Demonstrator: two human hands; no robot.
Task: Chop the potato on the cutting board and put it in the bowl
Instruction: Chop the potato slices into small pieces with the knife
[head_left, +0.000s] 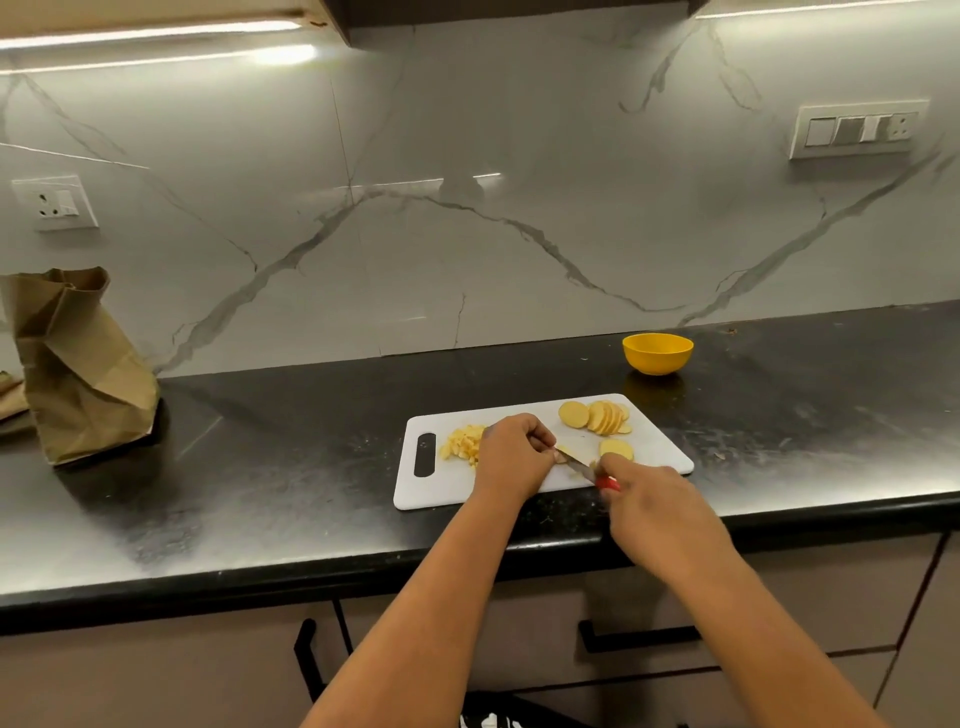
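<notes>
Far left on my feed a paper bag (78, 364) stands on the counter (260, 467), well apart from the work, so nothing crowds me on that side. The board (441, 488) lies near the counter's front edge, its handle slot to the left, and beside that slot sits a pile of chopped bits (461, 441), likely pushed there to keep the cutting spot free. My left hand (514, 457) is curled over the board's middle, fingers bent and tucked, apparently pinning a piece for the blade; the piece itself is hidden under them. The knife (576, 465) angles from that hand toward my right hand (654, 509), whose fingers wrap its red handle at the board's near edge. Uncut slices (597, 417) fan out at the far right corner, with one more just beside the blade, waiting their turn. The bowl (657, 353) stands beyond that corner near the wall, with bare counter between it and the board for carrying pieces over.
</notes>
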